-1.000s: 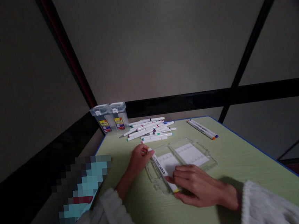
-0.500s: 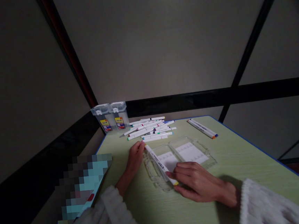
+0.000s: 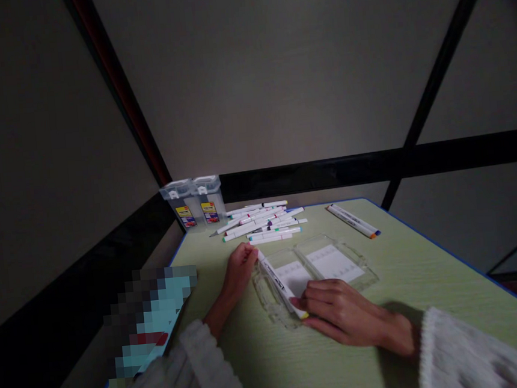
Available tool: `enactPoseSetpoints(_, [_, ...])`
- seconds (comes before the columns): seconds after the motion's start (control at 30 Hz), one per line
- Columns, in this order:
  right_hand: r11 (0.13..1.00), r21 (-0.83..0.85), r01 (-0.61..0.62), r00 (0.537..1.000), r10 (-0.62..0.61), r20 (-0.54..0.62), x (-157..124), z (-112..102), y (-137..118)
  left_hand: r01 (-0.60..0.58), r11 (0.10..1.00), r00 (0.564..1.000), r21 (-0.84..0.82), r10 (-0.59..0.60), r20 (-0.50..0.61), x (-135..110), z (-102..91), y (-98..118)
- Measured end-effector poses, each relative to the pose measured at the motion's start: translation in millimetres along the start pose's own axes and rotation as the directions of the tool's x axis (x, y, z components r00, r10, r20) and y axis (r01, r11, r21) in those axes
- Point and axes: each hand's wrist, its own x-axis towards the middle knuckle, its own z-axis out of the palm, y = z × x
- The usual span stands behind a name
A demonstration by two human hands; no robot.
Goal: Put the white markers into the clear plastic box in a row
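A white marker [image 3: 277, 282] with a yellow near end slants over the left half of an open clear plastic case [image 3: 310, 262]. White paper inserts [image 3: 334, 262] lie inside the case. My left hand [image 3: 240, 271] pinches the marker's far end, beside the case's upper left corner. With thumb and fingers, my right hand [image 3: 343, 311] grips the near end, its fingers partly over the case's lower edge. A loose pile of white markers [image 3: 265, 219] with coloured ends lies just beyond my left hand.
Two clear lidded boxes [image 3: 193, 204] with yellow labels stand at the table's back left corner. A couple of markers [image 3: 354, 220] with orange and blue ends lie together at the right. A pixelated turquoise object [image 3: 164, 311] sits along the left edge. Dark-striped wall panels border the table [image 3: 428, 275].
The marker's far end is more covered by my left fingers. Everything appears slightly further right as the view shifts; both hands stay on the marker.
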Motion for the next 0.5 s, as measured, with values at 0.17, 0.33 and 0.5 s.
enactPoseSetpoints(0.17, [1.0,0.016,0.019,1.0,-0.019,-0.004,-0.1,0.1,-0.4,-0.011,0.998,1.0,0.054,0.011,0.0,-0.9,-0.8,4.1])
enactPoseSetpoints(0.33, [0.998,0.031,0.046,0.999,-0.046,-0.002,-1.8,0.8,-2.2,-0.014,0.996,1.0,0.09,0.012,0.022,-1.6,0.1,5.5])
enactPoseSetpoints(0.5, [0.996,0.063,0.058,0.998,-0.059,0.018,-0.1,1.5,-2.2,0.008,0.994,0.998,0.105,-0.015,0.063,-1.8,3.5,2.8])
